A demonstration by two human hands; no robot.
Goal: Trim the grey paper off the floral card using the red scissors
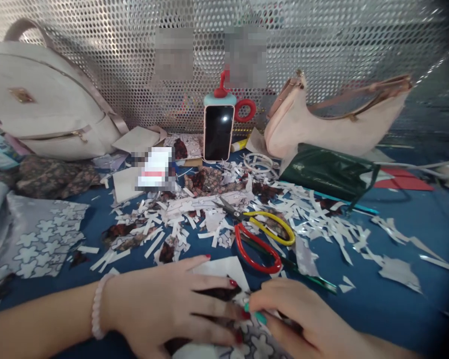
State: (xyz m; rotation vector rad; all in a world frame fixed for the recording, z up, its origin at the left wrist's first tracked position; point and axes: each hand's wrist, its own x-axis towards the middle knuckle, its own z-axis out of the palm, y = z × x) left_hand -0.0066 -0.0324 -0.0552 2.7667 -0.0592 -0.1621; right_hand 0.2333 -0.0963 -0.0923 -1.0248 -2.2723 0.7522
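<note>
nearest the lens, left hand [172,304] lies flat, palm down, on a piece of flower-printed paper [260,344] at the front edge of the blue table [377,309]. its fingers [213,284] are stretched out and slightly spread, red nails showing, pressing the sheet rather than gripping it; a pale bead bracelet [97,306] circles the wrist. right hand [303,314] sits just beside it, fingers curled, thumb and forefinger with teal nails pinched together on the same paper where the two hands meet. a plain white paper corner [224,267] shows from under the left fingers.

just beyond the hands lie red-handled scissors [256,249] and yellow-handled scissors [265,224], overlapping, blades pointing left and away, amid a wide scatter of white paper strips [314,214].

writing: no legible text; the card [155,169] at centre left is blurred, as are two patches on the perforated metal panel [340,40].

containers: a white zipped backpack [48,99] at far left, closed; a pale pink shoulder bag [336,119] at right, contents not visible; a dark green pouch [329,172] below it. a black-screened phone [218,132] stands upright against the panel.
</note>
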